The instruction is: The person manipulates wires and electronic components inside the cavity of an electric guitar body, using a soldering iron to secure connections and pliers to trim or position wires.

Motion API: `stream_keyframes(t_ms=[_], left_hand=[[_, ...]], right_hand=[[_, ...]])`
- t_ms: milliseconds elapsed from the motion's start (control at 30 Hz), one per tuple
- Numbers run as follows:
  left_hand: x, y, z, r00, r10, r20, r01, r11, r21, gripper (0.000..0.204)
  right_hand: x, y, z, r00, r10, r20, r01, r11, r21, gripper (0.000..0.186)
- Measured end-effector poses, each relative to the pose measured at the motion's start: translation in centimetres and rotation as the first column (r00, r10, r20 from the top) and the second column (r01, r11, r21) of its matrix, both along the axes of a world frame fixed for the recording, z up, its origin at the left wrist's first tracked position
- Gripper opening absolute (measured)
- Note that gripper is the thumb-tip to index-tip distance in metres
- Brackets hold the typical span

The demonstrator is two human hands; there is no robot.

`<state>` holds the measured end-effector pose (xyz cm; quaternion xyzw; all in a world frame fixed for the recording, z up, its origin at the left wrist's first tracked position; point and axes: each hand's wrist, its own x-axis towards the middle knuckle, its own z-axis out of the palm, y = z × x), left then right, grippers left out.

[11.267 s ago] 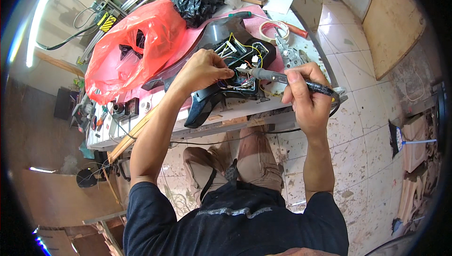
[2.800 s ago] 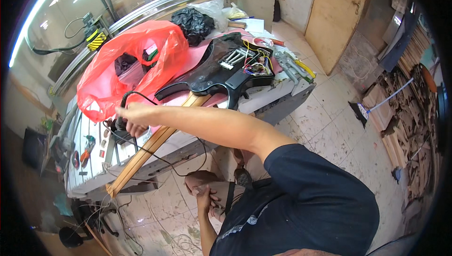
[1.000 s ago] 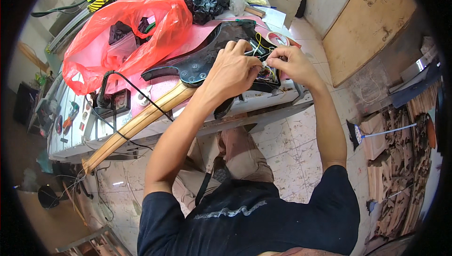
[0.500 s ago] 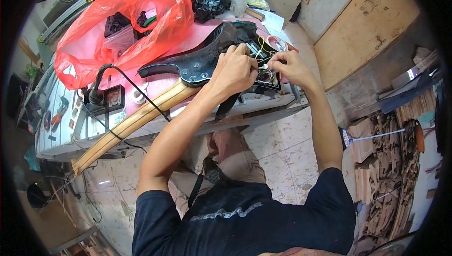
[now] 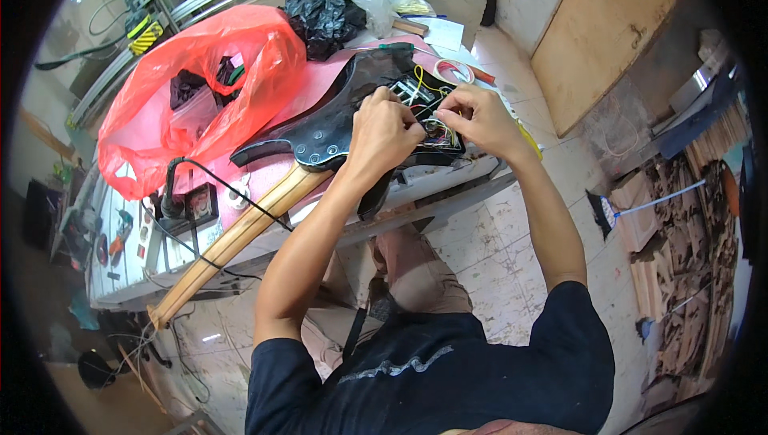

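A black electric guitar (image 5: 312, 135) lies face down on the pink-covered table, its pale wooden neck (image 5: 240, 235) reaching past the near edge at the lower left. Its rear cavity is uncovered, showing metal springs (image 5: 406, 93) and thin coloured wires (image 5: 438, 133). My left hand (image 5: 382, 131) rests on the body beside the cavity, fingers curled toward the wires; what they grip is hidden. Over the cavity's right side, my right hand (image 5: 477, 119) pinches thumb and forefinger together at a thin white wire (image 5: 433, 121).
A red plastic bag (image 5: 264, 51) with dark items stands behind the guitar, next to a black bag (image 5: 322, 19). A roll of tape (image 5: 454, 73) lies beyond the cavity. A black cable (image 5: 232, 189) crosses the neck from a box-shaped holder (image 5: 200, 205). Wood pieces (image 5: 664, 267) are piled at right.
The whole view has shifted a little with my head. Both hands stay at the cavity, the right still pinching among the wires; the guitar lies as before.
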<state>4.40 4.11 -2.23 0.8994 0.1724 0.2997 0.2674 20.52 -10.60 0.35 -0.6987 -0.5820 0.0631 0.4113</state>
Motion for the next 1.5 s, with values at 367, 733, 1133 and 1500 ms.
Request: stream_keyframes(t_ms=[367,733,1133,1500], left_hand=[[-0.2,-0.1,0.1,0.998,0.027,-0.059,-0.025,0.999,0.033,0.029],[0.2,-1.2,-0.2,0.994,0.096,-0.054,-0.093,0.994,0.058,0.026],[-0.4,-0.1,-0.4,0.996,0.014,-0.086,-0.02,0.997,-0.069,0.026],[-0.3,-0.4,-0.3,0.997,-0.005,-0.074,-0.002,0.995,-0.096,0.024]], right_hand=[[0.0,-0.7,-1.0,0.992,0.062,0.106,-0.067,0.997,0.045,0.013],[0.2,0.0,-2.0,0.966,0.071,0.25,-0.105,0.987,0.124,0.01],[0.5,0.9,-2.7,0.946,0.08,0.313,-0.135,0.978,0.158,0.013],[0.6,1.3,-2.7,0.93,0.113,0.351,-0.177,0.972,0.156,0.012]])
